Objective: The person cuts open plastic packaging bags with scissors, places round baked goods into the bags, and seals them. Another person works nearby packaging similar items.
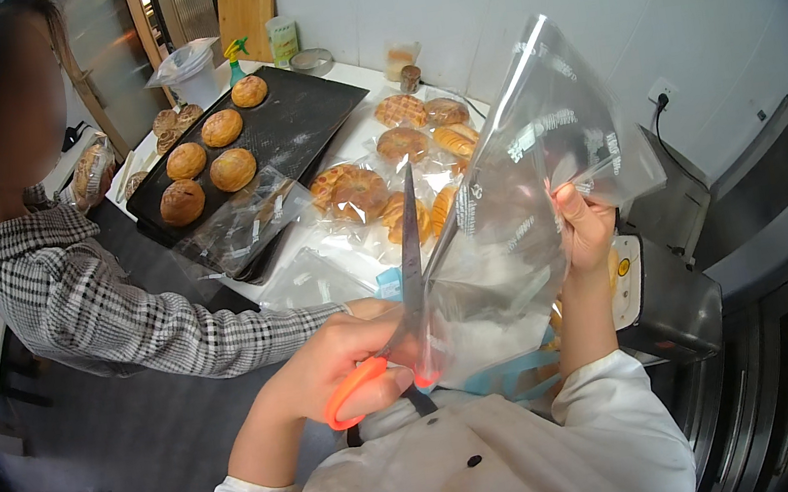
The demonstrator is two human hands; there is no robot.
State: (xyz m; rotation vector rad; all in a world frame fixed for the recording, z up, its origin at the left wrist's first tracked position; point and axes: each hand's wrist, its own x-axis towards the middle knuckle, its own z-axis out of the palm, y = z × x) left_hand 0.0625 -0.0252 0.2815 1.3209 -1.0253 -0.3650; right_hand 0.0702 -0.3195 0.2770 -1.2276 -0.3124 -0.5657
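My left hand (350,364) grips a pair of scissors (411,266) by the orange handles. One long blade points up beside the edge of a clear printed plastic bag (508,208); the other blade is hard to make out through the film. My right hand (585,224) pinches the bag between thumb and fingers, holding it up above the table. Behind the bag, several wrapped breads (357,195) lie close together. A co-worker's hand (376,308) reaches in just behind my left hand, partly hidden by it.
A black baking tray (294,110) with several round buns (233,170) stands on the white table (279,283). Loose plastic bags (316,278) lie near its corner. The co-worker (142,316) stands at left, holding a wrapped loaf (92,172). A metal machine (678,305) is at right.
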